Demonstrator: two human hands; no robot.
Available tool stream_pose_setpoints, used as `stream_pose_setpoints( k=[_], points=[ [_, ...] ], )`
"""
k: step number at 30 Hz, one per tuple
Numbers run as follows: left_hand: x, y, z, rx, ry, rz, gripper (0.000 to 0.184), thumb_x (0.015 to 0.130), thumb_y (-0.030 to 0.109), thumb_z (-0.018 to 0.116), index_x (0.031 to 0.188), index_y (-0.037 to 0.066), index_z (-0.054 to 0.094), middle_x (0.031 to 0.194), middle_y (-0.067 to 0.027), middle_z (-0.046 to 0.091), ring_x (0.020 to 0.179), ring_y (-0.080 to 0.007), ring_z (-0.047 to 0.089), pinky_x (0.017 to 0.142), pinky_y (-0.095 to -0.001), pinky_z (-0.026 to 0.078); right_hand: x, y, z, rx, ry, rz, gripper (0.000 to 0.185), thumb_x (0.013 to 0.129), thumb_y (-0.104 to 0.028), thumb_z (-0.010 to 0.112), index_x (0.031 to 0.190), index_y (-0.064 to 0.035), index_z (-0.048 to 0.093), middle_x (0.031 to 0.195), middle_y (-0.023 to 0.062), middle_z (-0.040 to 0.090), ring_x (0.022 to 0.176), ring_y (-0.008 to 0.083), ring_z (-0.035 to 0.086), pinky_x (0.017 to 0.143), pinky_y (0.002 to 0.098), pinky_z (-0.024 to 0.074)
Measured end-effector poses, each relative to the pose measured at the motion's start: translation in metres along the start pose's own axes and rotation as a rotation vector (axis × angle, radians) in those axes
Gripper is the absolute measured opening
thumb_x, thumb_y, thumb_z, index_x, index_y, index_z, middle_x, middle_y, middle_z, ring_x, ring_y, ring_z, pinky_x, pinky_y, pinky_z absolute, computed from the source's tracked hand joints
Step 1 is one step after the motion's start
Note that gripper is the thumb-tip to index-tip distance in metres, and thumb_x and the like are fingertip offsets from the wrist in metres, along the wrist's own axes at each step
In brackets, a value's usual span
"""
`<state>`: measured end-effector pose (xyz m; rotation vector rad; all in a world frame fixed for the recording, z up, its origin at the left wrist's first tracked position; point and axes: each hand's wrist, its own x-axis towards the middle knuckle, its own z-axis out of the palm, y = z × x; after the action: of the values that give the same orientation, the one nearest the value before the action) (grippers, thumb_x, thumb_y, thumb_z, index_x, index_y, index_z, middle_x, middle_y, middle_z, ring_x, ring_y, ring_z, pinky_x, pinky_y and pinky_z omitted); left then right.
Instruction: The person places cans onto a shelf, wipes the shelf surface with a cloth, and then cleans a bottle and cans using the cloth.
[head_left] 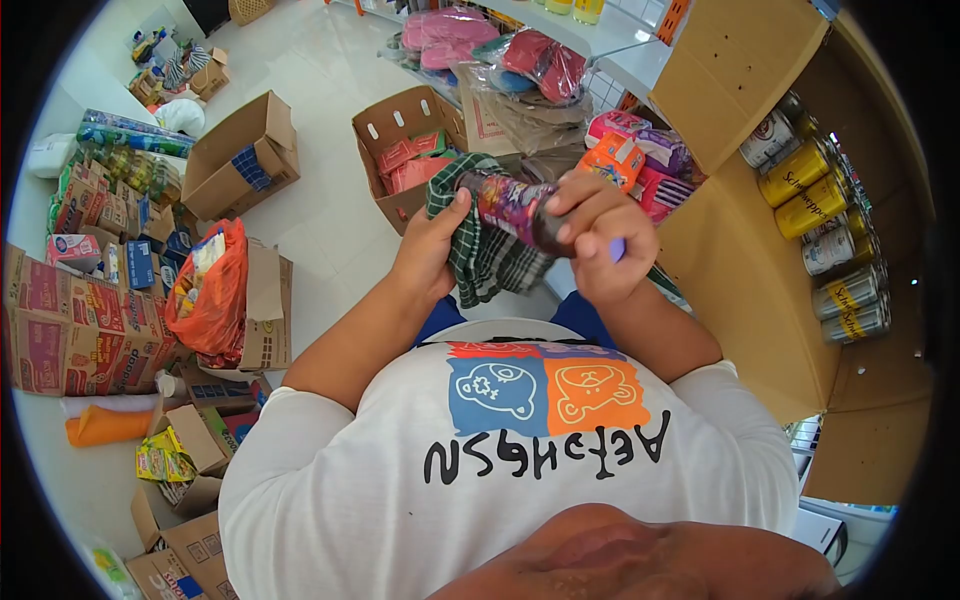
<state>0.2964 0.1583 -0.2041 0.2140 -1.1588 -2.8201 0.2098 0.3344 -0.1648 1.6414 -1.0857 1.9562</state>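
Head view: one purple-labelled bottle [508,207], tilted; right hand [603,237] closed around one end, left hand [432,240] clasping green plaid cloth [488,262] at the other. Beyond: open carton [396,120], red packets [405,168] inside.

Left: cartons [95,325] | centre: bottle [508,208] — against cloth [480,268] | ahead: packets [408,162] in box [393,208] | right: cans [815,195] in case [745,270]

Pale, glossy floor [310,60] crowded with stock. At 11 o'clock, low carton with hand-holes [398,118]; at 10 o'clock, brown open carton [220,185]; at 9 o'clock, red printed boxes [90,335], flap-topped carton [268,330] nearby; toward 8 o'clock, orange roll [100,426]. Between 12 and 1 o'clock, white shelf [600,38] bears yellow bottles [589,11], cropped at top edge.
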Motion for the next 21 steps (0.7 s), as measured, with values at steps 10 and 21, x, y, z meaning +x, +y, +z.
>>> stream_pose_setpoints(
  k=[10,21],
  points=[
    [0.004,0.007,-0.014,0.068,0.143,0.112,0.032,0.094,0.018,0.066,0.12,0.0,0.058,0.107,-0.0111,0.067,0.093,-0.0214,0.068,0.082,-0.0362,0.057,0.01,-0.017,0.012,-0.094,-0.383,-0.139,0.023,0.071,-0.008,0.081,0.074,-0.0111,0.058,0.078,0.0015,0.065,0.081,0.0242,0.067,0.075,0.0423,0.0486],
    [0.011,-0.006,-0.022,0.029,0.036,-0.198,0.031,0.095,0.026,0.065,0.113,0.001,0.06,0.098,-0.0105,0.068,0.081,-0.0181,0.067,0.072,-0.0341,0.056,0.006,-0.009,0.025,0.01,-0.452,-0.076,0.024,0.075,-0.012,0.081,0.074,-0.0101,0.057,0.074,0.0016,0.063,0.075,0.0223,0.067,0.075,0.0388,0.0499]
  ],
)
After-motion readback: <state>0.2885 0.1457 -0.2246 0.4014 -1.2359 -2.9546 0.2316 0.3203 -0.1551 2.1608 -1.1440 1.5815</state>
